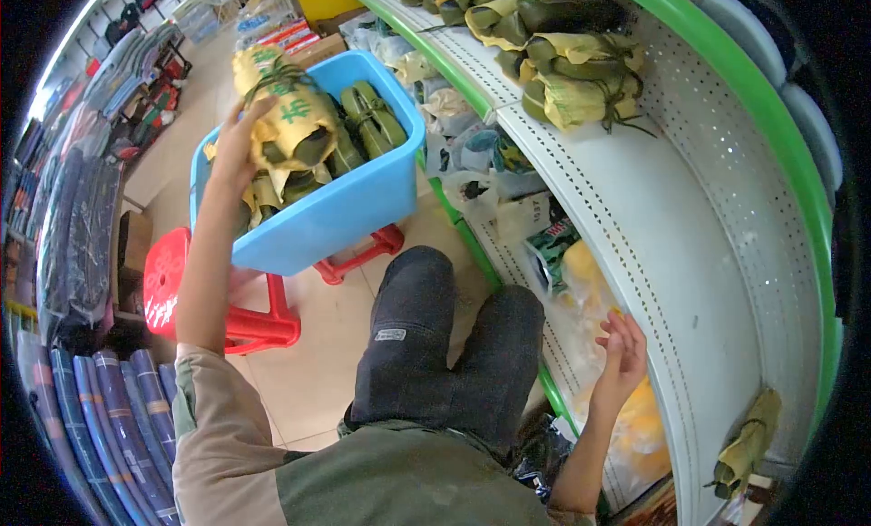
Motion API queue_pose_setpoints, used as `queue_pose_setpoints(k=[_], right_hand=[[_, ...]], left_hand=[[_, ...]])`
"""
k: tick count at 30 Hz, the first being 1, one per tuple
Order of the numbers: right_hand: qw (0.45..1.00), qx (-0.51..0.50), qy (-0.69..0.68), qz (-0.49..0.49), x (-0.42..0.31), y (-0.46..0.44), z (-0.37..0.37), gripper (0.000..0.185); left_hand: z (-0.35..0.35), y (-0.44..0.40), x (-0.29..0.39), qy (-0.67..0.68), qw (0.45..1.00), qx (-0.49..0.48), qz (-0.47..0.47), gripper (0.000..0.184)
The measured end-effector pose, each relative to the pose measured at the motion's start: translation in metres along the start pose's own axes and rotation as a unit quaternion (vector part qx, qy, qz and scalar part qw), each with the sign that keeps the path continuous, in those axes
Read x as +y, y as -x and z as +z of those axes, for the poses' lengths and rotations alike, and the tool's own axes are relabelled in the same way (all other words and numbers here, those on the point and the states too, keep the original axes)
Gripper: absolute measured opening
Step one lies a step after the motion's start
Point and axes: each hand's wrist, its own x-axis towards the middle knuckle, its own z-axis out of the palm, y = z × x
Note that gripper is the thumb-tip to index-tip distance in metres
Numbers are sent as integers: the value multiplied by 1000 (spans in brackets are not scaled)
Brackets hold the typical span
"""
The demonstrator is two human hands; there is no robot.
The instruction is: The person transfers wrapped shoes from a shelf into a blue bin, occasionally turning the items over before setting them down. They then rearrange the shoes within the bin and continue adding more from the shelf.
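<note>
Left hand (238,147) gripping yellow-wrapped, olive-green bundle (295,127) over blue rectangular plastic tub (318,240), far left. Right hand (622,353) half-open, fingers loosely bent, near white perforated metal shelf (694,281).

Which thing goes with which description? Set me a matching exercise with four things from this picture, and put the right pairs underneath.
Things
1. left hand
2. right hand
3. tub
4. stool

Descriptions
A. by the edge of the shelf, holding no bundle
B. red, low down on the floor
C. gripping a yellow-wrapped bundle
D. blue, with bundles inside

Right pairs: 1-C, 2-A, 3-D, 4-B
</note>
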Motion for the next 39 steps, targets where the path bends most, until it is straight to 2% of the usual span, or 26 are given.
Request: queue_pose_setpoints(k=[3,4,6,7,8,9,10,11,12,13,14,15,16,17,18,19,20,21,22,25,28,29,32,33,36,39], right_hand=[[1000,8,-12,1,-3,6,1,30],[1000,8,-16,3,-6,9,-2,29],[1000,5,-7,-1,-15,15,-14,28],[1000,3,7,-6,-21,21,-24,27],[1000,3,23,-11,-27,26,-35,26],[999,8,31,-22,-34,32,-46,25],[998,24,45,-32,-42,39,-59,24],[996,50,67,-40,-50,48,-76,23],[992,80,72,-63,-55,55,-92,22],[986,115,85,-86,-59,58,-109,21],[973,190,103,-75,-64,64,-126,20],[959,233,120,-110,-65,62,-148,23],[932,305,154,-117,-71,60,-168,26],[903,365,177,-139,-70,61,-195,30],[853,416,268,-165,-68,65,-222,35],[804,475,322,-156,-72,67,-241,40],[758,509,373,-165,-68,74,-268,46],[695,545,447,-140,-65,80,-291,53],[627,573,515,-113,-64,78,-308,61],[565,528,625,-103,-59,84,-366,71],[834,427,335,-100,-40,68,-404,79],[831,420,361,-43,-30,64,-421,92],[782,423,455,-43,-5,44,-427,101],[808,421,406,-72,10,39,-444,102],[784,478,394,-45,-16,31,-403,90],[824,524,204,-76,2,27,-418,76]], left_hand=[[44,-31,-31,24,998,-51,-9,53],[64,-34,-39,40,996,-33,-70,50],[70,-77,-95,-13,996,-50,-69,54],[69,-99,-127,-276,961,31,21,59],[65,-123,-160,-511,845,108,116,66],[64,-135,-167,-647,734,134,158,78],[52,-137,-176,-569,787,93,219,65],[18,-180,-202,-718,629,-14,296,46],[18,-161,-191,-694,572,-19,437,33],[-5,-185,-205,-701,513,-33,494,27],[-6,-181,-200,-749,518,-49,410,30],[-39,-222,-216,-721,415,-72,550,35],[-57,-238,-215,-685,522,-51,506,39],[-63,-238,-218,-553,751,-20,360,44],[-59,-236,-221,-435,864,20,254,49],[-54,-225,-222,-395,886,41,238,55],[-48,-205,-212,-345,899,16,268,58],[-14,-148,-182,-327,910,22,254,58],[-6,-133,-171,-328,909,9,257,56],[19,-83,-150,-301,918,-15,258,47],[30,-58,-141,-325,901,-35,284,43],[35,-46,-137,-321,900,-47,290,41],[58,-8,-126,-303,899,-76,308,38],[66,6,-121,-294,899,-84,314,37],[74,21,-118,-288,875,-133,365,31],[86,44,-104,-289,876,-156,352,25]])
